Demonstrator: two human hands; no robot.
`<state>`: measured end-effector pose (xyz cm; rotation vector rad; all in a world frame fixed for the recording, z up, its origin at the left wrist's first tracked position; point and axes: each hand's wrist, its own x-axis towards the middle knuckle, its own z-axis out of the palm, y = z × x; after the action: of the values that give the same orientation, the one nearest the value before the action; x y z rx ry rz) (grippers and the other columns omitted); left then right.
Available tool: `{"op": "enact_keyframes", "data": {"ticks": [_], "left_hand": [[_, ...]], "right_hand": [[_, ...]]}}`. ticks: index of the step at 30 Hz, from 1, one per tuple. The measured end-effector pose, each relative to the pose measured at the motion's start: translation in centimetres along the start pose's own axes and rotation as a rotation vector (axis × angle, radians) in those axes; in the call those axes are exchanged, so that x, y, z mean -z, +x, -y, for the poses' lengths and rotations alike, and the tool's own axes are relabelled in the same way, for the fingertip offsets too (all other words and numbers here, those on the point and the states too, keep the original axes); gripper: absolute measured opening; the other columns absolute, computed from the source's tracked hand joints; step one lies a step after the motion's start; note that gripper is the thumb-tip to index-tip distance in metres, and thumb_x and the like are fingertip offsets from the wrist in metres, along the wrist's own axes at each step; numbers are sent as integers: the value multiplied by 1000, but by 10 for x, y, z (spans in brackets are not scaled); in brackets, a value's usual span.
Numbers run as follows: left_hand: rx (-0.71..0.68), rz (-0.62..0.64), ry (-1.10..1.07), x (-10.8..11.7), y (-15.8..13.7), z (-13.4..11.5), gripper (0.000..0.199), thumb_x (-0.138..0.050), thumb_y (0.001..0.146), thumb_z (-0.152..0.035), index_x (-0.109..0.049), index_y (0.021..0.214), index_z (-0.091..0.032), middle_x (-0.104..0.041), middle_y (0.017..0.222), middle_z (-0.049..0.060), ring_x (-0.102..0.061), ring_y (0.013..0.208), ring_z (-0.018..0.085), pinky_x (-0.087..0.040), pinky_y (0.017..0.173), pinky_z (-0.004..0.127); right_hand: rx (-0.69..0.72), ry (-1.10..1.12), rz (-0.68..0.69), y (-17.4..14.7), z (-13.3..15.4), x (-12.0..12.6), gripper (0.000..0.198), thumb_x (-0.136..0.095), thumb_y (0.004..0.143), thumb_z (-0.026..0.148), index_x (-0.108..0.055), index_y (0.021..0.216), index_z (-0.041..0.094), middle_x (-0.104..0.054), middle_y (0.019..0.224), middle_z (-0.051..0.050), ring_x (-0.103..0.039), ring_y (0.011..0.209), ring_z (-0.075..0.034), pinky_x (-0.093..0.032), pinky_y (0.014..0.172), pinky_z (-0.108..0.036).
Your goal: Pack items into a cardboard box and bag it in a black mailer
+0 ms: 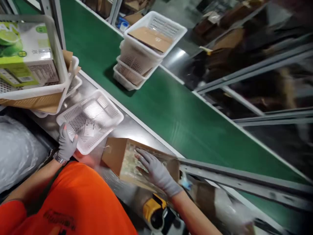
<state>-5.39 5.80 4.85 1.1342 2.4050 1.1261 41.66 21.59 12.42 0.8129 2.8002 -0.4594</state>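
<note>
Two hands: left (pixel 65 143) grips one basket (pixel 91 119), right (pixel 156 171) one box (pixel 122 160).

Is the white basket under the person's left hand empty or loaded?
Empty. The basket held at its corner by the left hand shows bare mesh floor, with only a small label on it.

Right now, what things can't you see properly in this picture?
Head view only:
- Writing on the label in the empty white basket held by the left hand: too small.
- Top of the cardboard box: covered by the right hand.
- Stacked baskets on the green belt: cardboard hides what's inside.
- Shelves at upper right: blurred.
- Yellow tool: partly hidden by the arm.
</note>
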Motion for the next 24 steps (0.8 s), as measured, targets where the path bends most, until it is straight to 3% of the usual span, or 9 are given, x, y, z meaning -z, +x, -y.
{"op": "enact_keyframes", "data": {"ticks": [2,4,8,11,15,17,20,22,24], "left_hand": [[-234,201,-64,-3,-8,-35,73,-61,105,-36,-42,172,-16,-46,177,22,-43,167,38,-39,138,58],[-496,482,-138,-15,-19,-75,63,-53,108,-31,-50,170,-21,-50,176,16,-45,167,35,-40,138,56],[-922,877,-214,-62,-39,-142,56,-54,108,-26,-58,163,-13,-43,181,18,-31,174,36,-35,141,56],[-977,992,-179,-105,-51,-164,64,-62,104,-22,-53,166,-8,-39,182,22,-26,175,37,-36,140,52],[-977,1055,-8,-138,-62,-167,73,-76,95,-21,-55,164,-11,-50,175,26,-44,167,39,-30,141,55],[-939,1002,29,-135,-64,-164,76,-81,93,-26,-56,163,-10,-49,175,27,-44,166,40,-32,140,56],[-774,840,104,-119,-65,-156,87,-91,86,-45,-60,158,-7,-38,180,32,-33,170,48,-31,139,62],[-664,772,172,-110,-66,-152,87,-92,84,-51,-65,155,-9,-35,182,30,-27,171,52,-28,138,68],[-582,769,213,-106,-67,-152,82,-89,87,-50,-66,158,-14,-34,183,26,-25,172,51,-29,138,68]], "right_hand": [[-180,28,-33,-25,-1,15,53,-58,107,37,-66,157,19,-62,163,-22,-66,146,-35,-59,119,-54],[-321,67,-4,-46,-3,19,74,-70,98,38,-53,168,19,-51,172,-24,-60,153,-37,-57,122,-55],[-489,119,170,-46,-2,5,103,-78,83,25,-37,177,17,-28,182,-31,-50,160,-46,-55,121,-58],[-525,103,319,-21,5,-4,108,-81,81,22,-35,177,9,-32,177,-39,-60,149,-52,-58,115,-62],[-469,99,311,-18,7,7,100,-79,86,26,-39,177,13,-36,177,-36,-65,143,-53,-60,111,-65],[-370,156,170,-41,-3,15,76,-72,93,28,-58,166,18,-52,171,-27,-67,144,-45,-58,117,-61],[-361,317,-363,-87,-31,15,52,-60,106,43,-69,152,21,-68,156,-20,-65,147,-35,-51,128,-55],[-517,546,-679,-107,-48,7,70,-68,101,61,-63,157,20,-64,160,-23,-63,149,-37,-48,129,-60],[-635,902,-756,-108,-56,-5,98,-81,84,76,-59,159,19,-64,160,-26,-64,146,-42,-51,123,-66]]}}
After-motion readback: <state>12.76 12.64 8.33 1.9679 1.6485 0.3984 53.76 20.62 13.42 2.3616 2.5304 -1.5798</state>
